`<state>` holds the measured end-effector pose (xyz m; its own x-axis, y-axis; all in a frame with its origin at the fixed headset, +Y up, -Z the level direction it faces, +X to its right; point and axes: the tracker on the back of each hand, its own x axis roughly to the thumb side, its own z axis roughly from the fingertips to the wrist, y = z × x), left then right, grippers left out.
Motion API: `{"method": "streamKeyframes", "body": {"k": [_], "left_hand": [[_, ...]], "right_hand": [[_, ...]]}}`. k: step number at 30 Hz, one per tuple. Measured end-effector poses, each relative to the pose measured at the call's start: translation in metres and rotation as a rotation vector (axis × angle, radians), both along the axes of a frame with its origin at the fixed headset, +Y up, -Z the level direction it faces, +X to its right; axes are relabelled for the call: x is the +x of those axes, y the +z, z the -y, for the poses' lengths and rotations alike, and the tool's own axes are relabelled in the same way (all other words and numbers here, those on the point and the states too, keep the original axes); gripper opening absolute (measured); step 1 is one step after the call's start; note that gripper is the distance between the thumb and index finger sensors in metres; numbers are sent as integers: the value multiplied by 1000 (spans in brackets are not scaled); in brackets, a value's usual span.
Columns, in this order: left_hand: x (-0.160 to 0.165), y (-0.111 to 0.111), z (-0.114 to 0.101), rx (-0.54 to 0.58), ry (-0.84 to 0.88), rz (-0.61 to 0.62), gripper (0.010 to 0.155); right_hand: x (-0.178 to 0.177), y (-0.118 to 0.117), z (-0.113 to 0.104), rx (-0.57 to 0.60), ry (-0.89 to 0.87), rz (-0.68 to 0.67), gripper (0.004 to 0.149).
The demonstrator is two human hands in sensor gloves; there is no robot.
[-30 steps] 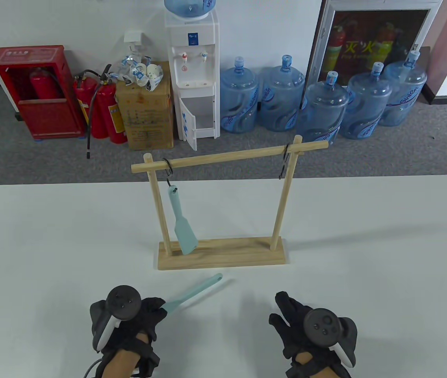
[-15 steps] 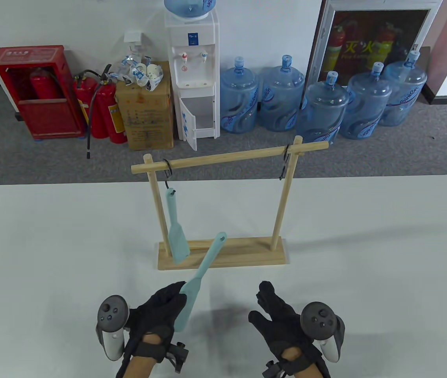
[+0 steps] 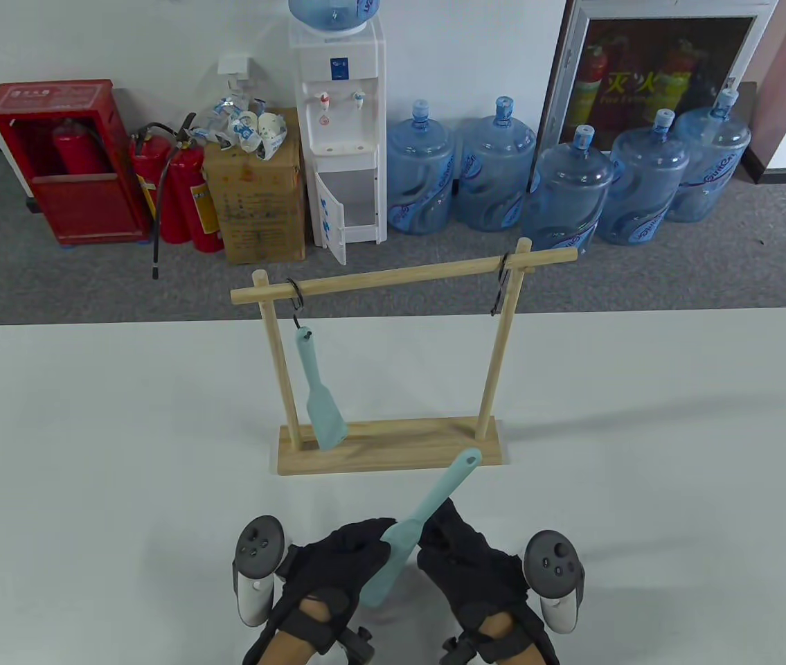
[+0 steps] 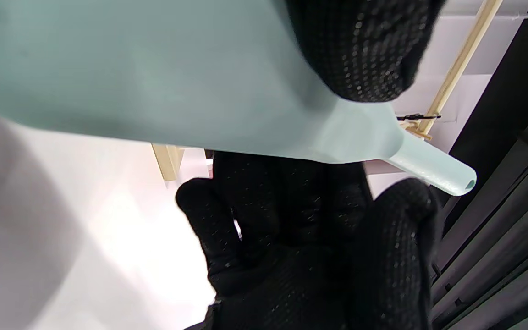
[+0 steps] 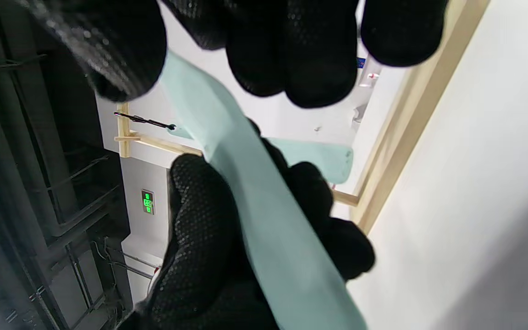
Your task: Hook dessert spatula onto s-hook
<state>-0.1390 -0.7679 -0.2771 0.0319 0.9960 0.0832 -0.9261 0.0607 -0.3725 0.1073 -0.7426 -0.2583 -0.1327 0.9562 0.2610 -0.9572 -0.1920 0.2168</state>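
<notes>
My left hand (image 3: 365,554) grips the blade of a light teal dessert spatula (image 3: 427,516), held above the table with its handle pointing up and right toward the wooden rack (image 3: 393,454). My right hand (image 3: 444,526) is right beside the handle, thumb and fingers either side of it in the right wrist view (image 5: 264,220); a firm grip is not clear. A black s-hook (image 3: 500,287) hangs empty at the rail's right end. Another s-hook (image 3: 296,305) at the left end carries a second teal spatula (image 3: 320,395). The left wrist view shows the blade (image 4: 154,78) close up.
The rack stands mid-table on a flat wooden base with two posts and a top rail (image 3: 399,273). White tabletop (image 3: 642,450) lies around it. Beyond the far table edge are water bottles (image 3: 559,187), a dispenser and fire extinguishers on the floor.
My left hand lifted the spatula off the table and carried it right. My right hand moved left to meet the handle. The hung spatula swings slightly.
</notes>
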Motion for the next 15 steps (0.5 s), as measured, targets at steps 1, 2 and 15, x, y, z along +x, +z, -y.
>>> {"method": "streamKeyframes", "body": {"k": [1, 2, 15], "left_hand": [[1, 0, 0, 0, -6, 7, 48], [3, 1, 0, -3, -6, 24, 47], [3, 8, -12, 120, -182, 43, 50]], "right_hand": [[-1, 0, 0, 6, 13, 2, 65], [-1, 0, 0, 17, 42, 14, 62], [3, -2, 1, 18, 58, 76, 52]]}}
